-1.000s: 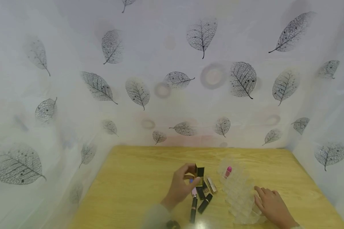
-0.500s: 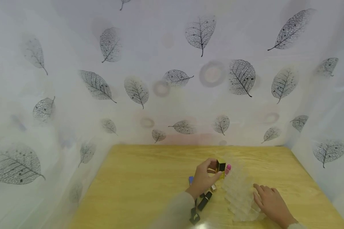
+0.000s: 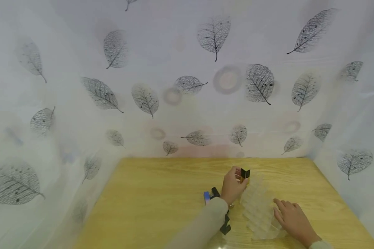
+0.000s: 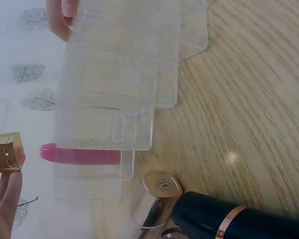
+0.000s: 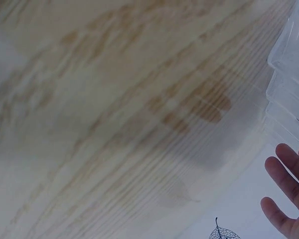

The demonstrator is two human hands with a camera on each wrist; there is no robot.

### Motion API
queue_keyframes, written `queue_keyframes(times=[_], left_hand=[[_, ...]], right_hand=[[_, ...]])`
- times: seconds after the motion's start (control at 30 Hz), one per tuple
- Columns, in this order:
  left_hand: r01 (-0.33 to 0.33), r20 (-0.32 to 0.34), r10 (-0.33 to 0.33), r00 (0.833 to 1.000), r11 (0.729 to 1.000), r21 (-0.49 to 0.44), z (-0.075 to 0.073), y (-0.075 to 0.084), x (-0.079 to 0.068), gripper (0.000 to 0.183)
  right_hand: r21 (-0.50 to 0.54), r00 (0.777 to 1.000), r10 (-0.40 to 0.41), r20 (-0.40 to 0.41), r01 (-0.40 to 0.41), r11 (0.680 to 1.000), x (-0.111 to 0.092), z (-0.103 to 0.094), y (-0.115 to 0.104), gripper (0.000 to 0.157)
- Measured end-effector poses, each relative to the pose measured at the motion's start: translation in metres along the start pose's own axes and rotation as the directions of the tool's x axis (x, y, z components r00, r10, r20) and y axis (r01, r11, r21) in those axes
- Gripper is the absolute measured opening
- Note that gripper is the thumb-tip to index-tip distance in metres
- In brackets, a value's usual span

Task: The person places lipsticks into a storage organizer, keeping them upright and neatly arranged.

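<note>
My left hand (image 3: 232, 186) pinches a small black-and-gold box-shaped cosmetic case (image 3: 245, 173) with what looks like a raised flap. In the left wrist view the gold end of the case (image 4: 5, 152) shows above the fingers. It is over the far left end of a clear stepped organizer (image 3: 257, 211). A pink lipstick (image 4: 82, 155) stands in one of the organizer's compartments; the head view hides it behind the left hand. At the organizer's right side is my right hand (image 3: 293, 221), fingers extended and fingertips at its edge; nothing is held there.
Left of the organizer lie a dark tube with a rose-gold band (image 4: 209, 211), a gold-ended lipstick (image 4: 163, 184) and a blue-and-lilac tube (image 3: 206, 197), partly hidden by the left arm. A leaf-printed curtain (image 3: 187, 114) surrounds the wooden table (image 3: 149, 207).
The left hand has carried the black-and-gold case right and away from me, from above the loose tubes to the organizer's far end. The right hand has stayed nearly still.
</note>
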State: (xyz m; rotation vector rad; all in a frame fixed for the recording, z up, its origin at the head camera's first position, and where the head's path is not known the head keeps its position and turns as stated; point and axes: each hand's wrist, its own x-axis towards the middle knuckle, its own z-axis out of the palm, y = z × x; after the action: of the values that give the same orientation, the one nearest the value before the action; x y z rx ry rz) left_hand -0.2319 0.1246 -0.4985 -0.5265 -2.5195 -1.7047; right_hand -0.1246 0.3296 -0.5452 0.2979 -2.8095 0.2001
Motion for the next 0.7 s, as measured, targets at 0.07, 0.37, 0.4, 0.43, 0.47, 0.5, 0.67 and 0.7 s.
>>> queue_keyframes(times=[0.07,0.37,0.4,0.43,0.47,0.5,0.67,0.7], left_hand=[[0.012,-0.018,-0.012,1.0,1.0,0.018,0.003,-0.004,0.002,0.025],[-0.002,-0.074,0.009,0.997,0.996,0.094,0.019,-0.022,0.003,0.024],[0.001,-0.076,0.007,0.997,0.995,0.099,0.02,-0.023,0.003,0.024],[0.002,-0.079,0.007,0.997,0.995,0.103,0.021,-0.024,0.002,0.024],[0.001,-0.082,0.007,0.997,0.994,0.105,0.022,-0.025,0.002,0.024],[0.0,-0.085,0.009,0.996,0.994,0.105,0.022,-0.025,0.001,0.024],[0.003,-0.095,0.009,0.995,0.992,0.124,0.024,-0.027,0.0,0.025],[0.008,-0.093,0.005,0.996,0.991,0.132,0.024,-0.027,-0.001,0.025]], right_hand=[[-0.002,1.0,0.003,0.007,-0.003,1.0,0.0,0.0,-0.001,0.031],[-0.01,1.0,-0.005,0.003,0.005,1.0,0.001,-0.002,-0.001,0.031],[-0.012,1.0,-0.007,0.004,0.007,1.0,0.002,-0.002,-0.001,0.031],[-0.011,1.0,-0.006,0.007,0.006,1.0,0.002,-0.002,-0.001,0.031],[-0.011,1.0,-0.006,0.009,0.006,1.0,0.002,-0.002,-0.001,0.031],[-0.009,1.0,-0.005,0.01,0.006,1.0,0.002,-0.002,-0.001,0.031],[-0.008,1.0,0.003,0.016,-0.003,1.0,0.001,-0.002,-0.002,0.031],[-0.008,1.0,0.006,0.019,-0.006,1.0,0.001,-0.002,-0.001,0.031]])
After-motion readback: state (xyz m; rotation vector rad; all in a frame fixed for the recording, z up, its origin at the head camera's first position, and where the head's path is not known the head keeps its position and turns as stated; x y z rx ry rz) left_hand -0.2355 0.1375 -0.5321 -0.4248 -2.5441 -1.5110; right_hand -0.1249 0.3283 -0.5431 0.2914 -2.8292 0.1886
